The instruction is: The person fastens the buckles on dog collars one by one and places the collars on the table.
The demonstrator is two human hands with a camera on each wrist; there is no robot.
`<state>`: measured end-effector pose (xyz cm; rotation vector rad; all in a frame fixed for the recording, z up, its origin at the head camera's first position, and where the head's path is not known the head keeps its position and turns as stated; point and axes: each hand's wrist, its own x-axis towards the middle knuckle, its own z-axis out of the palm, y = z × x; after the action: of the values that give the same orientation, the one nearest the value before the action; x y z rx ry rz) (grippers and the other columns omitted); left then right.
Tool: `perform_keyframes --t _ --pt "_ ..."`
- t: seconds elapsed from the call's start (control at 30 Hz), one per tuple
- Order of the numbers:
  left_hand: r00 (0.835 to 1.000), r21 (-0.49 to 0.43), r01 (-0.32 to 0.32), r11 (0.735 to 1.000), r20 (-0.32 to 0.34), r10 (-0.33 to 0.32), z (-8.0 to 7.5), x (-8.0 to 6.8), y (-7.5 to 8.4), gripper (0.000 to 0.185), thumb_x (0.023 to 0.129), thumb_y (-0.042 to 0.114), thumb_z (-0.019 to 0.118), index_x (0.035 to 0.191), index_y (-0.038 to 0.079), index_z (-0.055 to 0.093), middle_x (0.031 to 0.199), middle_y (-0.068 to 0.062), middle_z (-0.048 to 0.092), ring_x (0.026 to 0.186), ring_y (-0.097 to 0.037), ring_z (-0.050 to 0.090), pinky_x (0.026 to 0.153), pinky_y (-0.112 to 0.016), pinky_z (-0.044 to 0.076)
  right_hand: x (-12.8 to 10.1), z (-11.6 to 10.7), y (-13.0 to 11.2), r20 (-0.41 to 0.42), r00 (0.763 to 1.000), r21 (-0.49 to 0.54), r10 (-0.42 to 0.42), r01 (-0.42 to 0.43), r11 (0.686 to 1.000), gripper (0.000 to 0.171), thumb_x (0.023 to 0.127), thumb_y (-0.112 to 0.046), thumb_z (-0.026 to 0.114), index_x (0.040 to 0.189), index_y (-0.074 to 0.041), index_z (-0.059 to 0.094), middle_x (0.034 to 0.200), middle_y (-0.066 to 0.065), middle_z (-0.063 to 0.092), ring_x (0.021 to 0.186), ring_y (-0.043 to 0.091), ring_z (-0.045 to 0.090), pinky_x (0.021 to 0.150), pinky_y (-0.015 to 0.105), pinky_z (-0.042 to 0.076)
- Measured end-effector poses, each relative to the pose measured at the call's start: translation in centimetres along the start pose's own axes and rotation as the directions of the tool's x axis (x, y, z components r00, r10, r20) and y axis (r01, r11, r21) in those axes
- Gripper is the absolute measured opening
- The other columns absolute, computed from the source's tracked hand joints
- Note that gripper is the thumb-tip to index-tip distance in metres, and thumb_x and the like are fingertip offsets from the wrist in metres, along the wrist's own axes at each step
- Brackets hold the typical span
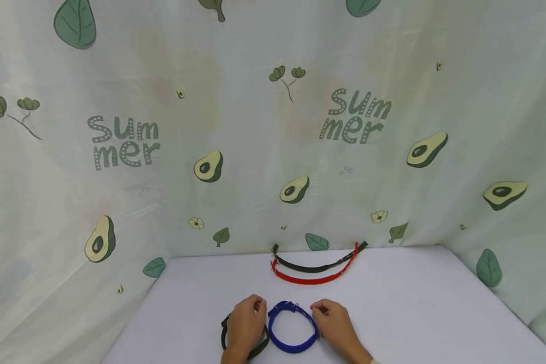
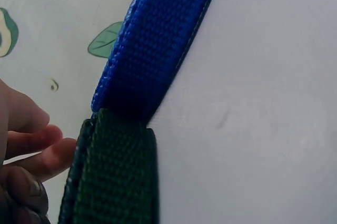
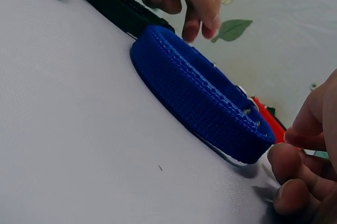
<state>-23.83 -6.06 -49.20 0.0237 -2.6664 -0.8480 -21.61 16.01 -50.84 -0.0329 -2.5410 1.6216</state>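
A blue webbing collar, fastened into a ring, stands on its edge on the white table, with metal fittings at its far side. Touching its left side is a dark green collar, likewise looped. My left hand hovers over the green collar and hides part of it; its fingers hang loosely curled with nothing between them. At the blue collar's right side is my right hand, fingers loosely bent, thumb and fingertips close to the band. Whether they touch it, I cannot tell.
Toward the back of the table, a red collar and a dark green collar lie unfastened in shallow curves. Behind them hangs a pale curtain printed with avocados and leaves.
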Motion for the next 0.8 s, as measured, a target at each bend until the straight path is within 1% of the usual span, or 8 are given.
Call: perform_keyframes --t 0.1,0.17,0.3,0.4,0.47,0.6,0.7,0.8 --pt "1.000 0.021 -0.013 1.000 -0.019 0.014 -0.2 0.1 0.2 0.007 0.090 0.022 0.073 0.087 0.016 0.074 0.067 0.013 0.056 0.057 -0.005 0.047 0.052 -0.027 0.040 0.2 -0.1 -0.1 -0.011 1.000 -0.007 -0.002 0.002 1.000 0.013 0.091 -0.009 0.062 0.096 -0.004 0.073 0.079 0.001 0.064 0.059 0.014 0.056 0.050 0.028 0.049" --pt "0.999 0.031 -0.034 0.999 -0.023 0.035 -0.2 0.2 0.4 0.007 0.090 0.022 0.073 0.087 0.017 0.074 0.067 0.013 0.055 0.056 -0.005 0.046 0.051 -0.026 0.040 0.4 -0.3 -0.1 -0.020 1.000 -0.005 -0.004 0.003 1.000 0.013 0.092 -0.009 0.062 0.096 -0.005 0.073 0.078 0.000 0.064 0.059 0.014 0.057 0.050 0.028 0.050" --pt "0.997 0.042 -0.080 0.996 -0.008 0.081 0.1 0.4 0.8 0.006 0.091 0.023 0.072 0.087 0.018 0.074 0.068 0.013 0.056 0.056 -0.004 0.046 0.051 -0.026 0.039 0.6 -1.0 0.2 -0.039 0.999 -0.002 0.013 -0.013 1.000 0.012 0.092 -0.010 0.063 0.095 -0.005 0.074 0.075 0.000 0.065 0.057 0.014 0.057 0.050 0.028 0.050" --pt "0.994 0.040 -0.110 0.993 -0.013 0.110 0.0 0.6 1.0 0.006 0.091 0.023 0.072 0.087 0.018 0.074 0.068 0.013 0.056 0.057 -0.003 0.046 0.051 -0.025 0.040 0.9 -1.7 0.3 -0.028 0.999 -0.010 0.036 -0.037 0.999 0.012 0.093 -0.011 0.063 0.096 -0.005 0.074 0.075 0.000 0.064 0.057 0.015 0.057 0.049 0.029 0.049" --pt "0.990 0.032 -0.137 0.990 -0.029 0.138 -0.1 0.8 1.2 0.006 0.091 0.022 0.072 0.088 0.018 0.074 0.070 0.013 0.056 0.058 -0.004 0.046 0.052 -0.024 0.040 1.3 -2.3 0.3 -0.014 0.998 -0.020 0.057 -0.057 0.998 0.013 0.094 -0.012 0.063 0.097 -0.005 0.073 0.074 0.000 0.063 0.056 0.015 0.056 0.047 0.030 0.048" --pt "0.978 0.017 -0.201 0.979 -0.061 0.202 -0.3 1.1 1.5 0.005 0.090 0.020 0.073 0.087 0.017 0.074 0.071 0.012 0.056 0.061 -0.005 0.047 0.052 -0.024 0.040 2.1 -3.3 0.3 0.010 0.996 -0.065 0.093 -0.092 0.994 0.013 0.095 -0.014 0.063 0.099 -0.006 0.073 0.072 0.001 0.061 0.056 0.016 0.056 0.046 0.031 0.047" --pt "0.975 0.009 -0.217 0.976 -0.041 0.217 -0.6 1.3 1.6 0.006 0.090 0.021 0.073 0.086 0.016 0.074 0.072 0.011 0.056 0.062 -0.005 0.048 0.053 -0.024 0.040 2.8 -3.8 0.2 0.017 0.996 -0.126 0.091 -0.088 0.988 0.014 0.094 -0.014 0.063 0.099 -0.005 0.072 0.072 0.002 0.061 0.058 0.016 0.057 0.051 0.031 0.047" --pt "0.979 0.014 -0.203 0.979 0.007 0.203 -0.8 1.7 1.7 0.008 0.091 0.022 0.072 0.086 0.016 0.073 0.073 0.010 0.057 0.062 -0.006 0.049 0.053 -0.025 0.041 3.4 -4.2 0.2 0.018 0.997 -0.177 0.073 -0.069 0.982 0.016 0.095 -0.015 0.062 0.101 -0.003 0.072 0.072 0.001 0.061 0.061 0.015 0.058 0.056 0.031 0.047"
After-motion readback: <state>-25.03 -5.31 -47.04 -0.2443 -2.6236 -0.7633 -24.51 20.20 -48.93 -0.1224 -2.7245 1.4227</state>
